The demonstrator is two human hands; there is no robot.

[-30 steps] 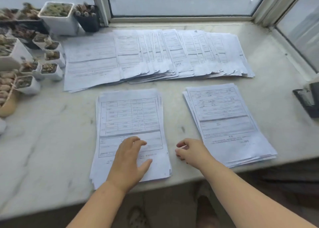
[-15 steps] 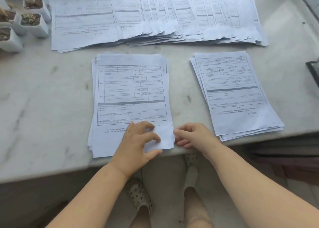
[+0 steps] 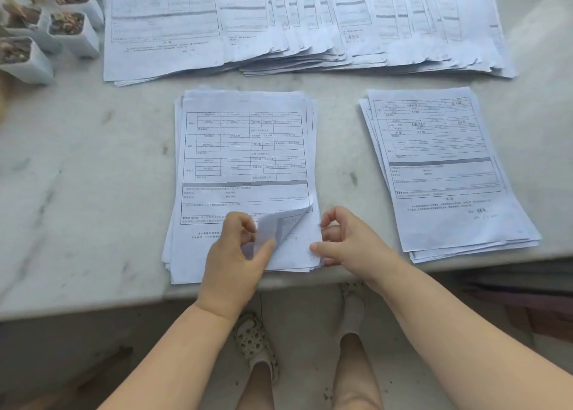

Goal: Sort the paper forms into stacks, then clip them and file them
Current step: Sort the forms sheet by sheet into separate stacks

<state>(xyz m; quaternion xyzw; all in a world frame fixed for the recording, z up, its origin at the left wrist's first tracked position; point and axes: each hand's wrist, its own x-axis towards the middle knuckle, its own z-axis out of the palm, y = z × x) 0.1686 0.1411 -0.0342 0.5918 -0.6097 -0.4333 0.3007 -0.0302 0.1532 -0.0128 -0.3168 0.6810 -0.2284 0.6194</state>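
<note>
Two sorted stacks on table point(image 3: 77, 192); I see left hand point(image 3: 235, 254) pinching near stack's point(image 3: 245, 161) top sheet point(image 3: 279, 226) corner, peeled up. Right hand point(image 3: 350, 242) at 3 o'clock touching its edge, fingers curled, holding nothing.

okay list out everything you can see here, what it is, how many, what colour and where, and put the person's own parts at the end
fanned forms: many overlapping sheets, white with grey print, spread in a row along the far side of the counter
middle stack: one pile, white printed forms, near the counter's front edge, top sheet's near right corner curled up
right stack: one pile, white forms with some handwriting, right of the middle stack, apart from it
plant pots: at least four, white with brown fill, far left corner
counter: one, pale grey marble
left hand: one, pinches the lifted corner of the top sheet
right hand: one, fingers curled at the middle stack's right edge
feet: two, in spotted light slippers, on the floor below
</note>
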